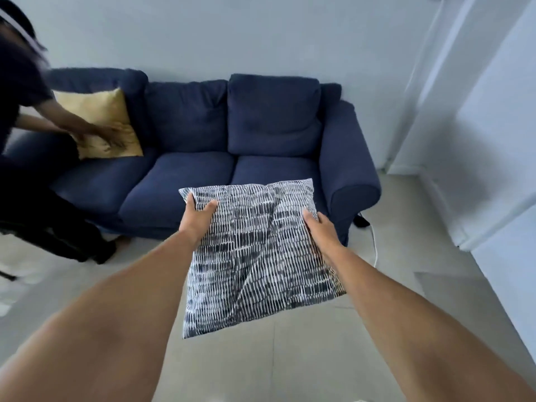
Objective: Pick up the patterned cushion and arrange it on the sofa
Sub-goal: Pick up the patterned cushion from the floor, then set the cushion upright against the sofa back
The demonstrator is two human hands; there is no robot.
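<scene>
with both hands out front, cushion point(261, 250) is off the floor, just short of the sofa point(275, 169). left hand point(197, 217) pinches the far left corner; right hand point(320, 232) clasps the right edge. pickup looks done; next: carry forward, set on right seat against backrest.

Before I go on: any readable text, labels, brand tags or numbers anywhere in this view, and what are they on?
None can be read.
Patterned cushion, held by the left hand and right hand: dash print only, no lettering.
Blue sofa: no tag or label showing.
Yellow cushion: plain fabric.
Walls and floor: no signs.
</scene>
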